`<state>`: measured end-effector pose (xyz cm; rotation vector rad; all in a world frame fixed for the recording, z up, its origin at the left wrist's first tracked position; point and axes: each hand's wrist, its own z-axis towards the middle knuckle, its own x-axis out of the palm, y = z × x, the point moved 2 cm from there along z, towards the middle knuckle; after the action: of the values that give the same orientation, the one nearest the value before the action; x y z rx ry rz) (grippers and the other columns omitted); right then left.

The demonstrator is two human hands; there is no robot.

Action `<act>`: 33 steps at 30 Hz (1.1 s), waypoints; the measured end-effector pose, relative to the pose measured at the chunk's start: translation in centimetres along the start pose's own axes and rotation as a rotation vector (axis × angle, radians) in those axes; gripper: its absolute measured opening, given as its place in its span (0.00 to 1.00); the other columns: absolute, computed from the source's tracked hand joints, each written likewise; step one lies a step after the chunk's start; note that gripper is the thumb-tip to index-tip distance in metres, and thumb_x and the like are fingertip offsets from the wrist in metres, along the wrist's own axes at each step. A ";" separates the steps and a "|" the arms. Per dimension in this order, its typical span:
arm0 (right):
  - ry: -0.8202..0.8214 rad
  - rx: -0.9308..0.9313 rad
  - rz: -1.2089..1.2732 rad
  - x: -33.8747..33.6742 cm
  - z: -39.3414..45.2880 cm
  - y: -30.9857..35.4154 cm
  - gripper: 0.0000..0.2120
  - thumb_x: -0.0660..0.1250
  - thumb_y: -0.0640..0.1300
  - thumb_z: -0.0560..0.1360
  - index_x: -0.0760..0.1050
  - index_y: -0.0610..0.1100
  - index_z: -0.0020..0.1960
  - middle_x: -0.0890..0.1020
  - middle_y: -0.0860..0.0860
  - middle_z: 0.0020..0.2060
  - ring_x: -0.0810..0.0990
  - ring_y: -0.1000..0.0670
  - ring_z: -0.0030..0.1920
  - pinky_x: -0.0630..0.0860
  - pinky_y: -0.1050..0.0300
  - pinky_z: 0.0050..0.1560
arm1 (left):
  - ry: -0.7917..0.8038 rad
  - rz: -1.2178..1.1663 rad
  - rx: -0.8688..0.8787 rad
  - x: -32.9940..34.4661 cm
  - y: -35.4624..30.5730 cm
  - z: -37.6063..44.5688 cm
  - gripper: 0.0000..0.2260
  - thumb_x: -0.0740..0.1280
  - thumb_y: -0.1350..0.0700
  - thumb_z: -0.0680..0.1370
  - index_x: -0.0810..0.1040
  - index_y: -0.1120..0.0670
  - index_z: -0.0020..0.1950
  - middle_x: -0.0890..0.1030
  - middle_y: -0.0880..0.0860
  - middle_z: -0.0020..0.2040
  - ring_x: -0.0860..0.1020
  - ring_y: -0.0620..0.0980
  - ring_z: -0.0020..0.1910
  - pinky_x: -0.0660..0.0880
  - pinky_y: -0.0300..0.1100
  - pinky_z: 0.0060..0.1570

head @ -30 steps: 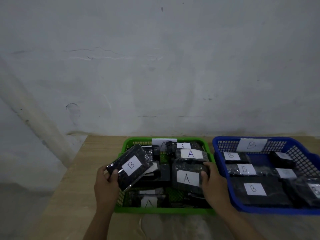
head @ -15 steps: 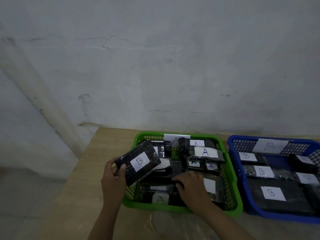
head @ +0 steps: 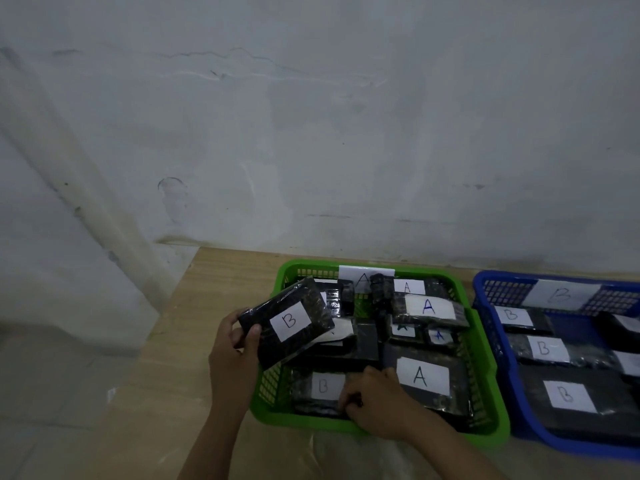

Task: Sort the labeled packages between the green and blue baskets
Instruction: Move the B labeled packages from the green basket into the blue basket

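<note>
In the green basket [head: 485,344], a B package [head: 320,388] has surfaced.

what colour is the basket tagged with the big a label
Green: the basket with the A tag on its back wall, seen in the head view.

I count two slotted plastic baskets on the wooden table: one green basket [head: 481,344] and one blue basket [head: 491,351]. In the green one I can read five black film-wrapped packages with white labels marked A and one marked B [head: 320,389]; others lie hidden beneath. One more B package [head: 285,322] is in my left hand [head: 232,355]. The blue basket shows three readable B packages.
</note>
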<state>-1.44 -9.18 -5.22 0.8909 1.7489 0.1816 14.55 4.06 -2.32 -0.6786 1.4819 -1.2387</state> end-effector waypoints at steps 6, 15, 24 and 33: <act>-0.229 0.055 0.215 -0.7 -1.4 -1.1 0.11 0.59 0.38 0.76 0.78 0.48 0.50 0.80 0.51 0.52 0.73 0.54 0.52 0.65 0.67 0.53 | 0.112 -0.014 -0.011 1.7 -0.6 -0.5 0.11 0.63 0.62 0.76 0.73 0.55 0.58 0.81 0.55 0.45 0.79 0.49 0.40 0.74 0.31 0.30; -0.595 0.189 0.694 -3.9 -4.3 -3.5 0.14 0.56 0.50 0.78 0.67 0.50 0.62 0.78 0.54 0.43 0.76 0.57 0.44 0.73 0.59 0.44 | 0.416 0.080 0.028 6.2 -2.6 -3.9 0.19 0.61 0.61 0.78 0.67 0.54 0.69 0.77 0.57 0.47 0.75 0.50 0.47 0.73 0.45 0.48; -0.754 0.190 0.880 -5.9 -8.5 -8.5 0.15 0.61 0.41 0.76 0.66 0.52 0.61 0.75 0.59 0.54 0.73 0.64 0.55 0.69 0.71 0.54 | 0.454 0.003 0.000 12.8 -6.4 -8.3 0.20 0.66 0.57 0.75 0.68 0.50 0.67 0.78 0.55 0.49 0.76 0.53 0.50 0.73 0.44 0.51; -0.710 0.175 0.911 -8.9 -13.1 -15.6 0.26 0.62 0.39 0.76 0.58 0.60 0.67 0.71 0.52 0.65 0.71 0.53 0.63 0.72 0.57 0.62 | 0.455 -0.037 0.037 20.6 -9.4 -10.9 0.12 0.67 0.59 0.74 0.75 0.53 0.57 0.78 0.46 0.40 0.78 0.44 0.40 0.75 0.38 0.41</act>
<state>-19.30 -21.91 -1.79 1.6024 0.6282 0.2601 -3.53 -13.32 -1.57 -0.4142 1.8137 -1.5141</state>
